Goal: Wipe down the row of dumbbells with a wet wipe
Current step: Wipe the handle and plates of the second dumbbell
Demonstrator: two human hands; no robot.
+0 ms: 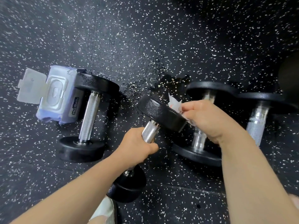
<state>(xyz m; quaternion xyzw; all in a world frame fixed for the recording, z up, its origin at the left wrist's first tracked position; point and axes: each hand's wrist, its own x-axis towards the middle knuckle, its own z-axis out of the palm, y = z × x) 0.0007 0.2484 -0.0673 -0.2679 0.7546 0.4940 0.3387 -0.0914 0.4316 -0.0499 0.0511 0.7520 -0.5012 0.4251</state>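
My left hand (137, 147) grips the knurled steel handle of a black dumbbell (160, 113) and holds it tilted above the floor, its lower head near my knee. My right hand (208, 120) holds a crumpled white wet wipe (174, 103) against the rim of the raised upper head. Three more black dumbbells lie on the floor: one on the left (90, 117), one behind my right hand (199, 139), and one at the far right (258, 120).
A pale blue pack of wet wipes (56, 96) with its lid flipped open leans against the left dumbbell. The floor (145, 38) is black rubber flecked with white. A round black object (289, 78) sits at the right edge.
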